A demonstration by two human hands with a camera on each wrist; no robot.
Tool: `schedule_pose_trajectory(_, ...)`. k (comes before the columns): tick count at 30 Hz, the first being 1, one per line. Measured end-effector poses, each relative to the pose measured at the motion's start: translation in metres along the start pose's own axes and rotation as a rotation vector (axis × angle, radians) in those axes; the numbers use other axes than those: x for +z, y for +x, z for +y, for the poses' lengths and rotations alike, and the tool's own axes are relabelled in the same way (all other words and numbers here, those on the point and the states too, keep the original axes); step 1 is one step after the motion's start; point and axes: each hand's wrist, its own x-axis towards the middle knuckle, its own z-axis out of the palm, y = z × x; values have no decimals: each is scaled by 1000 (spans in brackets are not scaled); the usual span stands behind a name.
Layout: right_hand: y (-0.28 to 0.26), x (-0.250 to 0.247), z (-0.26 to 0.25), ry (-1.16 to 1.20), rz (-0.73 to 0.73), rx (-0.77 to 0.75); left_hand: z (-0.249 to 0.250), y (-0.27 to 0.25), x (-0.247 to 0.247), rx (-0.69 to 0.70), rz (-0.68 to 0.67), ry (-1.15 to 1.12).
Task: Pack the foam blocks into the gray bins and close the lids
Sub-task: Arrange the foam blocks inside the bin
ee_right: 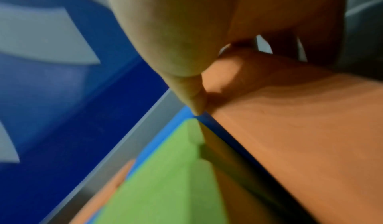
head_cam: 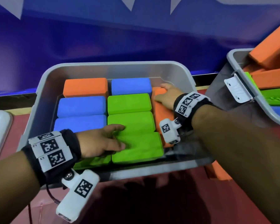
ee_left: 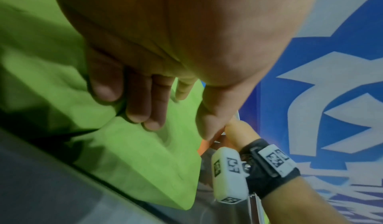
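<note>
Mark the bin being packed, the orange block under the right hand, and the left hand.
gray bin (head_cam: pixel 116 67), head view, far rim
orange block (head_cam: pixel 159 117), head view, top face
left hand (head_cam: pixel 100 141), head view, back of hand

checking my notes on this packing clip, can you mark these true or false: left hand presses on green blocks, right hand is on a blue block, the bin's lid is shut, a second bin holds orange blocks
1. The left hand presses on green blocks: true.
2. The right hand is on a blue block: false, it is on an orange block at the right wall of the gray bin.
3. The bin's lid is shut: false, the bin is open.
4. A second bin holds orange blocks: true.
</note>
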Motion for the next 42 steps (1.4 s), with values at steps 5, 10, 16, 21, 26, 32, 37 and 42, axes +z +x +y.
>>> schedule_pose_trajectory(5,6,9,-6,-106,77,40,-5,2,-2,14,-8,47)
schedule_pose_trajectory(10,-1,-10,-5,3,188,4,-8,3,-2,30,-3,41)
schedule_pose_trajectory(16,-30,-1,23,57,336,-107,-6,4,-1,47,-16,-31)
schedule_pose_trajectory(21,-22,9,30,-107,80,6,-3,6,0,34,-15,-49)
schedule_pose_trajectory(26,-11,3,19,-343,-42,67,2,5,2,-2,24,48)
schedule_pose_trajectory(32,-10,-6,13,-360,-58,157,30,8,19,-32,121,284)
schedule_pose_trajectory(37,-12,-11,14,-183,103,111,44,15,42,17,140,278)
schedule_pose_trajectory(42,-10,1,13,-176,51,142,44,30,48,15,102,99)
